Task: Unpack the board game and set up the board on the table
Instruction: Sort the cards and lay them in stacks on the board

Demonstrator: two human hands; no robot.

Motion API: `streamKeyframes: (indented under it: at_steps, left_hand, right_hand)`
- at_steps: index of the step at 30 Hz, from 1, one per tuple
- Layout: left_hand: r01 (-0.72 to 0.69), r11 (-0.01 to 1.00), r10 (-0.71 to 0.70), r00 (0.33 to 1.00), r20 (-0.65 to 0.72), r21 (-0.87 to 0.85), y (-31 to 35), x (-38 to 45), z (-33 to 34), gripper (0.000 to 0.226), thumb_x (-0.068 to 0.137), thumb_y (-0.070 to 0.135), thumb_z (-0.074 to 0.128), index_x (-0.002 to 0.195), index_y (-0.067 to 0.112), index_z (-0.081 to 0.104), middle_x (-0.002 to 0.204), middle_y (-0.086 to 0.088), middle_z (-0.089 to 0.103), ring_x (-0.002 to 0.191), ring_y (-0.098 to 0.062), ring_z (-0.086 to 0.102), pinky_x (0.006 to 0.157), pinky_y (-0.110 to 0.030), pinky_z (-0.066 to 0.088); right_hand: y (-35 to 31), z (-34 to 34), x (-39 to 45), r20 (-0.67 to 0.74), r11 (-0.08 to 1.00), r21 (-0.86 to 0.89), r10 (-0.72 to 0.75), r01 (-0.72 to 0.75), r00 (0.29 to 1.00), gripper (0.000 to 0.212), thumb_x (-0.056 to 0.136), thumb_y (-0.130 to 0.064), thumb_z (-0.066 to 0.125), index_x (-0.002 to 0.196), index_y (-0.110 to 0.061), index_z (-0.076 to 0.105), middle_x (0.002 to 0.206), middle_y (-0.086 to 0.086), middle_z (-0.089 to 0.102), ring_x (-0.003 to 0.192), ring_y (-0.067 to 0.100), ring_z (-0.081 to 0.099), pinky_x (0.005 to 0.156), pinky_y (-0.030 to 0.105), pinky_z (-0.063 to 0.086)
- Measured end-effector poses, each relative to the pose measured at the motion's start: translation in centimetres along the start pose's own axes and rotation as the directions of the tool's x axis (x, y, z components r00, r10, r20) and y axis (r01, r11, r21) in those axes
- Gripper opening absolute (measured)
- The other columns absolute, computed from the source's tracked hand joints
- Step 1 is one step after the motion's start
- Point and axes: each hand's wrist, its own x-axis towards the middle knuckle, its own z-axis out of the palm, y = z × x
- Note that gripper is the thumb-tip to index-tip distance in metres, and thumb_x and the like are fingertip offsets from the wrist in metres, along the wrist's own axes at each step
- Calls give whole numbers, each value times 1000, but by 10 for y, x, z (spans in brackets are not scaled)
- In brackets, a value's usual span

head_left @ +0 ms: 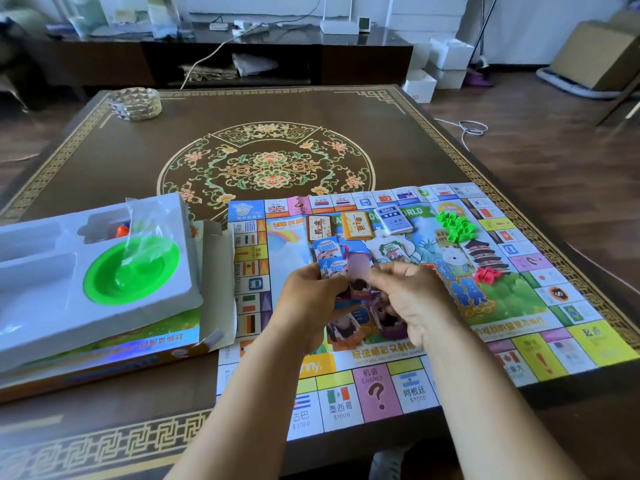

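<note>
**A:** ok what else is in the room? I spot a faceted clear glass ashtray sitting on the dark brown table with gold fretwork border and floral medallion, far left corner.

**B:** yep. Behind the table there's a long dark low cabinet with a white router on top. White cable looped on the wood floor to the right, plus small white boxes stacked by the cabinet's end.
</note>
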Motion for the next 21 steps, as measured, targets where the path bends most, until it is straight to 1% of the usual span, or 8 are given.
streamKeyframes:
  at_steps: [4,7,8,10,12,14,17,21]
  left_hand:
    - [2,1000,-2,1000,16,12,-1,0,0,10,92,2,55,92,8,63,84,-11,69,75,-22,68,67,-29,60]
    - [6,1000,-7,1000,13,26,-2,1,2,7,92,4,56,93,7,63,84,-10,69,75,-21,68,71,-32,59]
    - [9,1000,-9,1000,12,29,-2,1,2,7,92,5,57,93,7,63,83,-9,69,74,-20,68,70,-31,59]
    - [9,999,-8,1000,-4,30,-2,2,2,6,92,6,57,94,6,63,83,-9,69,71,-18,68,63,-27,59]
    - [0,1000,0,1000,-27,18,-1,3,0,6,92,6,56,91,6,62,82,-8,69,73,-18,68,65,-27,59]
    - [-8,1000,8,999,-37,0,0,3,-1,11,93,5,54,85,7,62,82,-9,69,77,-20,68,73,-32,57]
    - [-12,1000,11,999,-45,-15,1,2,0,15,93,4,53,81,7,61,82,-10,69,79,-22,67,79,-36,55]
    - [-6,1000,7,999,-42,9,-1,3,0,12,93,6,54,84,7,61,86,-9,69,79,-20,68,68,-29,58]
  right_hand:
    - [0,-2,-1,15,1000,-4,-6,7,1000,20,75,-31,78,69,-19,63,68,-5,65,56,7,49,53,23,36]
    - [-2,-3,-5,26,999,-34,-25,26,999,22,76,-34,77,68,-20,62,70,-6,65,64,8,53,56,23,39]
    - [-4,-5,-6,21,998,-47,-30,31,999,20,77,-33,76,67,-22,61,71,-7,65,68,9,55,59,23,41]
    - [-7,-13,-8,-6,998,-64,-24,23,1000,18,80,-26,74,70,-24,59,78,-4,66,78,17,61,70,32,48]
    - [-8,-24,-8,-34,987,-162,-29,24,999,12,82,-24,72,76,-21,61,84,4,68,83,24,64,81,38,51]
    - [-4,-31,-7,-36,946,-324,-50,36,998,15,82,-25,71,72,-18,63,79,7,67,77,22,63,73,32,50]
    - [5,-33,-5,-16,869,-495,-33,21,999,19,80,-30,72,71,-15,68,68,3,65,58,16,55,55,22,40]
    - [13,-31,-3,-14,790,-612,-35,19,999,22,82,-32,70,66,-19,64,68,-2,65,63,17,59,58,23,41]
